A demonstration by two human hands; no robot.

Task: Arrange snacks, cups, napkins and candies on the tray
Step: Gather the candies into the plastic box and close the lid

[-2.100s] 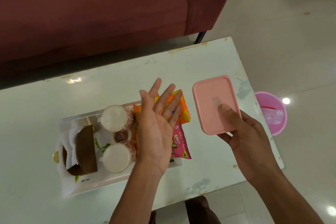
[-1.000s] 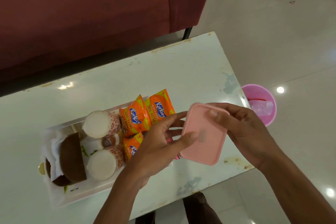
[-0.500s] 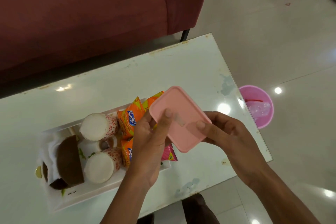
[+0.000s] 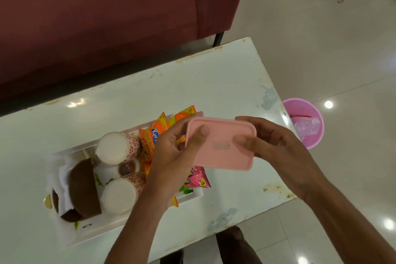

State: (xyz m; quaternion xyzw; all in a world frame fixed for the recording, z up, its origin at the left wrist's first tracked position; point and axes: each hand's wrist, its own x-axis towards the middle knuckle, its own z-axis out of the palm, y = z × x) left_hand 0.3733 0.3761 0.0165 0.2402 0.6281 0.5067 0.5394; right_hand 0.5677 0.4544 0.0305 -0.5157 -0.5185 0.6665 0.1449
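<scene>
A pink lidded box (image 4: 222,146) is held in the air above the tray's right end, lid side up. My left hand (image 4: 171,156) grips its left edge with the thumb on the lid. My right hand (image 4: 276,146) grips its right edge. Below, the white tray (image 4: 102,229) holds two upside-down paper cups (image 4: 115,146) (image 4: 120,195), a brown napkin holder with white napkins (image 4: 81,186), orange snack packets (image 4: 154,133) and a pink snack packet (image 4: 197,178). My hands hide part of the packets.
The tray sits on a white low table (image 4: 192,83) whose right edge is close to my right hand. A dark red sofa (image 4: 107,17) stands behind the table. A pink bucket (image 4: 306,124) stands on the floor to the right.
The pink box was in my right hand alone over the table; both hands now hold it, turned level above the tray's right end.
</scene>
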